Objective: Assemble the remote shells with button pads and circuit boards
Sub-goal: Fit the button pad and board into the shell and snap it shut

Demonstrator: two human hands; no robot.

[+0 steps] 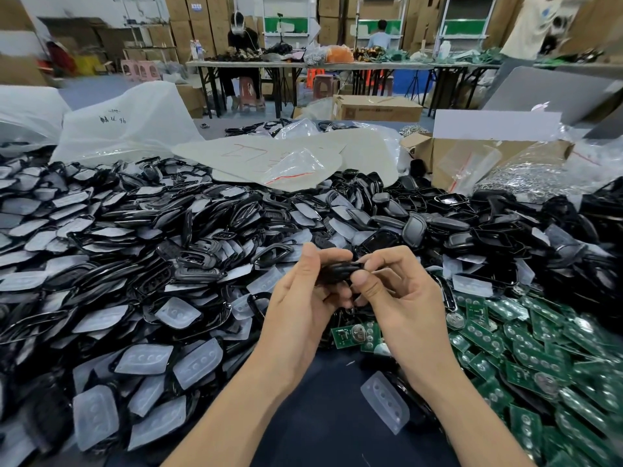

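A worker's left hand (pixel 303 299) and right hand (pixel 399 298) pinch a black shell (pixel 337 273) over heaped parts (pixel 151 264); a bag (pixel 526 180) of metal bits rests against an open box (pixel 438 153).

Bright, even white light falls from overhead, flat and diffuse, with no hard shadows; only shallow dark gaps show between the heaped pieces. The black shells (pixel 202 257) in the heap carry small streaks of glare, and the plastic bags (pixel 124 126) at the far left are nearly washed out. The wide lens bows the far tables (pixel 303 64) and stretches the green boards (pixel 539 365) toward the lower right corner. Motion blur smears the upper right, most of all the person in a pale shirt (pixel 529 25). The left hand (pixel 300 298) and right hand (pixel 401 298) look fairly sharp, but the dark shell (pixel 337 273) they pinch is soft and lacks detail.
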